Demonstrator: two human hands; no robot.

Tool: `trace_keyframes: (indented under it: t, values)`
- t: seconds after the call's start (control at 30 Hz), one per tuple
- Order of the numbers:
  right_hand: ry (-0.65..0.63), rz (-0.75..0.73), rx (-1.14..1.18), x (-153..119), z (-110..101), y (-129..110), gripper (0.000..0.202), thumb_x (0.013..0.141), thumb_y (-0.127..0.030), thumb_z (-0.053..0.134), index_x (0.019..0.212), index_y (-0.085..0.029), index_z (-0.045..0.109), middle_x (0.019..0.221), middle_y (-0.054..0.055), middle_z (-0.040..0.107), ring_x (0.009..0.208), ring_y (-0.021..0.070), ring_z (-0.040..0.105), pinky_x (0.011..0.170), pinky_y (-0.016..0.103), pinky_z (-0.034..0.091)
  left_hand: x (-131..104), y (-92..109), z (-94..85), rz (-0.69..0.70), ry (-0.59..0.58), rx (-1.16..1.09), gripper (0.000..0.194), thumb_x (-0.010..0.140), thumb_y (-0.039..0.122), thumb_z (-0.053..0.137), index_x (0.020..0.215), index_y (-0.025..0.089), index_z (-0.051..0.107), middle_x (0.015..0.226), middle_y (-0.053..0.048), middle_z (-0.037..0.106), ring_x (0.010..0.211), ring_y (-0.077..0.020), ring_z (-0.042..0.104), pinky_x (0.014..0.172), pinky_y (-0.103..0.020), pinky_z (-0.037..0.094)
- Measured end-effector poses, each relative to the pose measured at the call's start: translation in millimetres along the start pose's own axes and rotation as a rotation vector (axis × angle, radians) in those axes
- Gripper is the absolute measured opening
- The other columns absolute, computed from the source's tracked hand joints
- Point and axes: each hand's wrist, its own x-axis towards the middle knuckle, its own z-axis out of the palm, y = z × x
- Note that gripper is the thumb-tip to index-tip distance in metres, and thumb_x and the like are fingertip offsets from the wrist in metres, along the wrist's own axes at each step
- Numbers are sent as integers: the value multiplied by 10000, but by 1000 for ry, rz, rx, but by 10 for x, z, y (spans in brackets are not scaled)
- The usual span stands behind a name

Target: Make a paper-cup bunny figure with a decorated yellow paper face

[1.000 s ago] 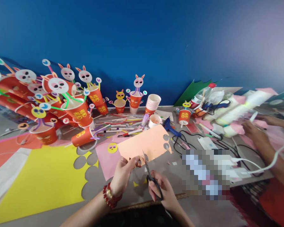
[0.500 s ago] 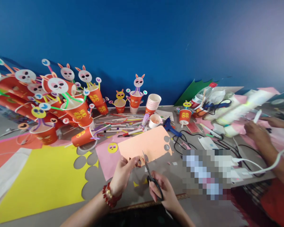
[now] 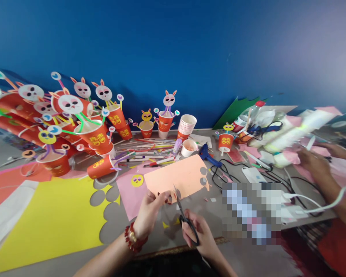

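My left hand (image 3: 149, 213), with a red bead bracelet (image 3: 135, 237) at the wrist, pinches the left end of a sheet of peach paper (image 3: 173, 175). Several round holes are cut along that sheet's right and lower edges. Black-handled scissors (image 3: 188, 223) are gripped in my right hand (image 3: 200, 231), and their blades point up and left at the paper's lower edge beside my left fingertips. A pink sheet (image 3: 127, 181) lies to the left, with a yellow paper face (image 3: 137, 180) on it. Small yellow scraps (image 3: 166, 224) rest below the blades.
Red paper cups with rabbit faces (image 3: 95, 136) crowd the left. Yellow paper (image 3: 60, 219) covers the front left. Pens (image 3: 144, 157), stacked cups (image 3: 187, 125) and a blue glue gun (image 3: 210, 156) stand behind; cables run right. At the far right a co-worker's hand (image 3: 311, 163) holds something pale.
My hands, the scissors and the peach paper stay almost where they were. The co-worker's hand at the right has shifted slightly.
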Motion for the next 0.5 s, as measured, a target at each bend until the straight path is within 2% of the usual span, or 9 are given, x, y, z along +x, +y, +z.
trace_keyframes:
  t: [0.1,0.3,0.5]
  values:
    - [4,-2,6,2,0,11,564,790,-762,593,711,-234,410,402,-114,367,349,55,276,390,214,188,-3,2,-3,8,6,13,198,836,313,748,743,139,737,760,-49,712,723,-162,641,752,-278,520]
    - [-26,14,-9,2,-11,-55,565,791,-756,597,697,-237,393,401,-115,375,353,54,276,398,213,192,-11,41,10,-22,9,13,205,818,335,758,876,138,756,787,-56,727,727,-169,651,756,-290,528]
    - [-38,16,-14,-5,-28,-70,570,787,-763,597,695,-237,401,396,-118,367,354,58,273,401,215,195,-3,58,-5,-2,-11,37,197,812,325,753,759,140,711,758,-58,728,712,-168,644,733,-274,508]
